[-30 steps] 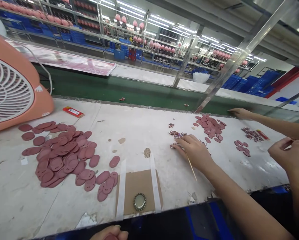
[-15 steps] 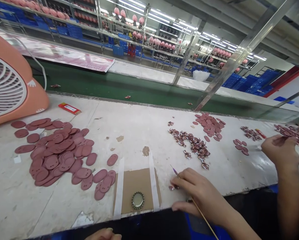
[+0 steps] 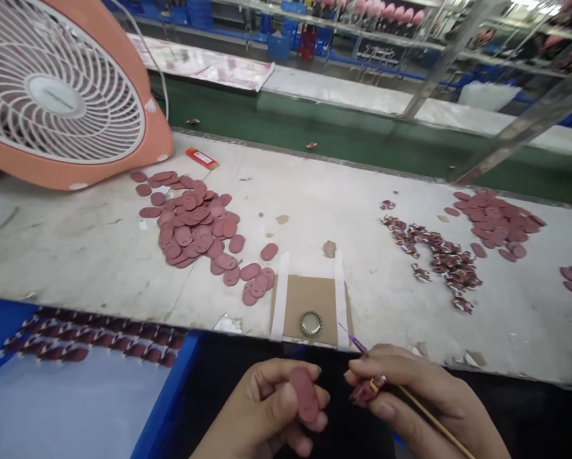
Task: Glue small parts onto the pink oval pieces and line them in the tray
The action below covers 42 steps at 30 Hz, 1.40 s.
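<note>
Both hands are drawn in close at 6 o'clock, off the edge of the surface (image 3: 76,255), over a dark gap. The left hand (image 3: 262,408) is curled nearly closed, thumb and fingers pinching one pink oval piece (image 3: 305,395) upright. The right hand (image 3: 410,398) is also nearly closed, pinching a small crumpled scrap (image 3: 366,390) and one purple-tipped wooden stick (image 3: 434,414) (its tip points toward 12 o'clock). Around them lie one orange fan (image 3: 61,95) at 10 o'clock, one pile of pink ovals (image 3: 190,223) at 9 o'clock, and a second pile of pink ovals (image 3: 496,220) at 3 o'clock, each holding dozens, too overlapped to count. One scatter of printed scraps (image 3: 434,258) sits at 4 o'clock. One bottle cap (image 3: 311,324) rests on one cardboard square (image 3: 314,296) between two white strips (image 3: 280,296), and one blue tray (image 3: 166,395) holds rows of pieces at 8 o'clock.
</note>
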Each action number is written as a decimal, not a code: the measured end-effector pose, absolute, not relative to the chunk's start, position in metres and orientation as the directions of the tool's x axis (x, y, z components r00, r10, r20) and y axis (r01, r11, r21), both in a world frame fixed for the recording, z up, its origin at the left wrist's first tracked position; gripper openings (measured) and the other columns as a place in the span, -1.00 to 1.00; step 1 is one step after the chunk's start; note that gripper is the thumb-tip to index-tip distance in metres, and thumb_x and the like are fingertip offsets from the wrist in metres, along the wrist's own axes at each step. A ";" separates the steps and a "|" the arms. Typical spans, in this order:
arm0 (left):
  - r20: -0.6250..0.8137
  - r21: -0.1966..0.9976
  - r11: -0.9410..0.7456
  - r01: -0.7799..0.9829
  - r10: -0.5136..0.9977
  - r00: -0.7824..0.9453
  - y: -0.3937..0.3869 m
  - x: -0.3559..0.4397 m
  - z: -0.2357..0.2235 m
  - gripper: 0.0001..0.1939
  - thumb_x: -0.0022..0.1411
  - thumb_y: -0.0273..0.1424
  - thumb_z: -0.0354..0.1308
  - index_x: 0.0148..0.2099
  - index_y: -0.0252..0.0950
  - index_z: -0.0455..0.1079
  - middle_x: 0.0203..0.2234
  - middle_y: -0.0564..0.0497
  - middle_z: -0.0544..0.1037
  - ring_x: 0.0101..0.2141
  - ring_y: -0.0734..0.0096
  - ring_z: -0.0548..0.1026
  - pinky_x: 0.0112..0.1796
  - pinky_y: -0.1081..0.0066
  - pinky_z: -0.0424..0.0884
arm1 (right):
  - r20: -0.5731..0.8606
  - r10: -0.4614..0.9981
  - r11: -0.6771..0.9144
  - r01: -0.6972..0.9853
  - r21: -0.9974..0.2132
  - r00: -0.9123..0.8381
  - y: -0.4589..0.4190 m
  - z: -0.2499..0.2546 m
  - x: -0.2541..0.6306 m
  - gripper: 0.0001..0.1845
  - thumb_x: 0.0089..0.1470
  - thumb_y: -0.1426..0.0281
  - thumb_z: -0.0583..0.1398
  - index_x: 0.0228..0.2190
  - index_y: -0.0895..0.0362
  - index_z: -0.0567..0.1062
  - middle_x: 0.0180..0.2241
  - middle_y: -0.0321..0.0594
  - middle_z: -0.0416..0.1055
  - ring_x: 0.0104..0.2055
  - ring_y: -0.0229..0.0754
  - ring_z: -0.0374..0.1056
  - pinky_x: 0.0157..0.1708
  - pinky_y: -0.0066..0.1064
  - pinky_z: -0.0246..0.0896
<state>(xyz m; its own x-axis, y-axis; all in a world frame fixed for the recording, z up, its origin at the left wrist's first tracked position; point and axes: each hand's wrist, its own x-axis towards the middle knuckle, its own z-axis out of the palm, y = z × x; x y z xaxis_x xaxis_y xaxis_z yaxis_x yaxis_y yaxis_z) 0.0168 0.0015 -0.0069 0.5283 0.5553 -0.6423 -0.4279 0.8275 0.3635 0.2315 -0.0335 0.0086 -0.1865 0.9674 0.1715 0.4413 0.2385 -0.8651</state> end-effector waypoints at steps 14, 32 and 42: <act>-0.593 0.364 0.840 -0.404 0.543 0.594 -0.006 0.007 -0.014 -0.67 -0.11 -0.15 0.50 -0.41 -0.31 0.63 -0.57 0.06 0.58 -0.53 0.57 0.56 -0.53 0.69 0.43 | 0.029 0.961 0.133 0.370 -0.919 -0.274 -0.019 0.014 0.206 -0.84 0.26 0.38 0.30 -0.12 -0.08 0.55 -0.33 -0.40 0.54 -0.36 -0.32 0.50 -0.33 -0.65 0.43; -0.588 0.305 0.850 -0.430 0.523 0.618 -0.008 0.008 -0.028 -0.71 0.00 -0.21 0.47 -0.32 -0.32 0.65 -0.60 0.06 0.58 -0.57 0.63 0.53 -0.52 0.69 0.47 | 0.101 0.902 0.298 0.435 -0.850 -0.420 -0.010 0.024 0.205 -0.85 0.21 0.52 0.29 -0.18 0.08 0.52 -0.30 -0.47 0.55 -0.30 -0.43 0.50 -0.14 -0.78 0.33; -0.594 0.276 0.861 -0.426 0.502 0.629 -0.009 0.008 -0.033 -0.69 0.01 -0.18 0.45 -0.35 -0.36 0.64 -0.61 0.04 0.60 -0.59 0.65 0.52 -0.54 0.72 0.46 | 0.168 0.890 0.379 0.483 -0.790 -0.424 -0.003 0.028 0.199 -0.87 0.34 0.37 0.22 -0.27 0.13 0.54 -0.39 -0.46 0.53 -0.39 -0.49 0.46 -0.24 -0.82 0.29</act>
